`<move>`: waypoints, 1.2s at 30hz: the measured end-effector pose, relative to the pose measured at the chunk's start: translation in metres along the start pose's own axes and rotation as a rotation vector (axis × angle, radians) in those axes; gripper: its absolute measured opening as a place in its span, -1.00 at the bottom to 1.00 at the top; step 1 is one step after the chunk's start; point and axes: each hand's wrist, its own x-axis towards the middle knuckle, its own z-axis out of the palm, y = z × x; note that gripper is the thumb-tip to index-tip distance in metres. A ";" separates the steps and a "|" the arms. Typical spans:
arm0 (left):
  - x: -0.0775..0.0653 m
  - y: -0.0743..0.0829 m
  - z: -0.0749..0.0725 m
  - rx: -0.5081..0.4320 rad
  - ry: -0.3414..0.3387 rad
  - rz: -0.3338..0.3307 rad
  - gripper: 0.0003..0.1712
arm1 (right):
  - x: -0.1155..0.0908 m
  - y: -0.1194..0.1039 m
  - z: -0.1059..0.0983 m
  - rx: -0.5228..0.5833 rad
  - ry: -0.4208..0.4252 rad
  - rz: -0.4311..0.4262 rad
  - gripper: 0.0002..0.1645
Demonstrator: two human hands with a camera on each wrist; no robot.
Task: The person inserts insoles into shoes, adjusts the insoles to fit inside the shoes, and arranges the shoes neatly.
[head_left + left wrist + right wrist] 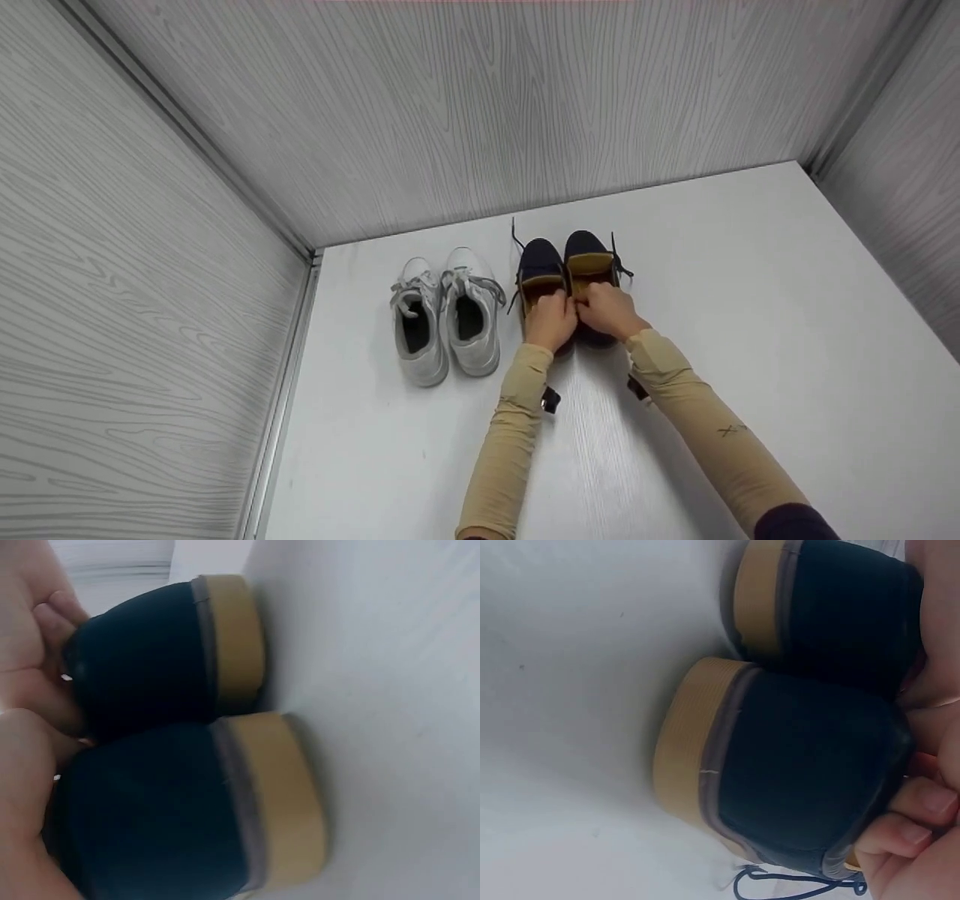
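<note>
Two navy lace-up shoes with tan soles stand side by side, toes toward the back wall. My left hand [551, 321] grips the collar of the left navy shoe [540, 259]. My right hand [606, 309], close against the left, grips the collar of the right navy shoe [585, 244], fingers curled over the edge. In the left wrist view the left shoe's heel [157, 817] is nearer, its tan sole on the white surface. The right wrist view shows the right shoe's heel [802, 757] and a loose dark lace [787, 885]. Some fingertips are hidden inside the shoes.
Left of the navy pair stand a white sneaker [426, 367] and a second white sneaker [478, 356], laces loose, toes toward the back. A grey wood-grain panel [480, 112] rises behind the white surface [750, 300], with side panels at left and right.
</note>
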 end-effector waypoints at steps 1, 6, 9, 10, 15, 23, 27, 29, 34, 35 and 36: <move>-0.002 -0.002 -0.006 -0.002 0.034 0.022 -0.72 | 0.000 -0.002 0.000 0.002 0.003 0.013 -0.61; -0.011 -0.019 -0.044 0.053 0.270 0.045 -0.82 | 0.000 -0.010 0.000 0.015 0.030 0.091 -0.53; -0.017 -0.040 -0.064 0.145 0.351 -0.087 -0.80 | 0.000 -0.011 0.002 0.005 0.027 0.130 -0.48; -0.020 -0.049 -0.070 0.185 0.364 -0.151 -0.76 | -0.001 -0.011 0.003 -0.004 0.026 0.139 -0.48; -0.033 -0.095 -0.093 0.312 0.357 -0.443 -0.47 | 0.002 -0.016 0.008 -0.070 0.027 0.167 -0.52; -0.039 -0.135 -0.102 0.123 0.062 -0.601 -0.26 | 0.006 -0.017 0.014 -0.169 0.003 0.175 -0.60; -0.037 -0.134 -0.096 0.048 0.018 -0.529 -0.49 | 0.004 -0.015 0.017 -0.189 0.003 0.177 -0.63; -0.035 -0.131 -0.093 0.028 0.027 -0.505 -0.59 | 0.003 -0.014 0.018 -0.184 0.024 0.170 -0.65; -0.032 -0.121 -0.086 0.038 0.060 -0.471 -0.71 | -0.001 -0.012 0.023 -0.169 0.105 0.133 -0.65; -0.032 -0.120 -0.085 0.044 0.061 -0.461 -0.72 | -0.001 -0.012 0.024 -0.166 0.120 0.126 -0.64; -0.031 -0.118 -0.084 0.050 0.064 -0.450 -0.73 | -0.002 -0.011 0.025 -0.165 0.131 0.120 -0.63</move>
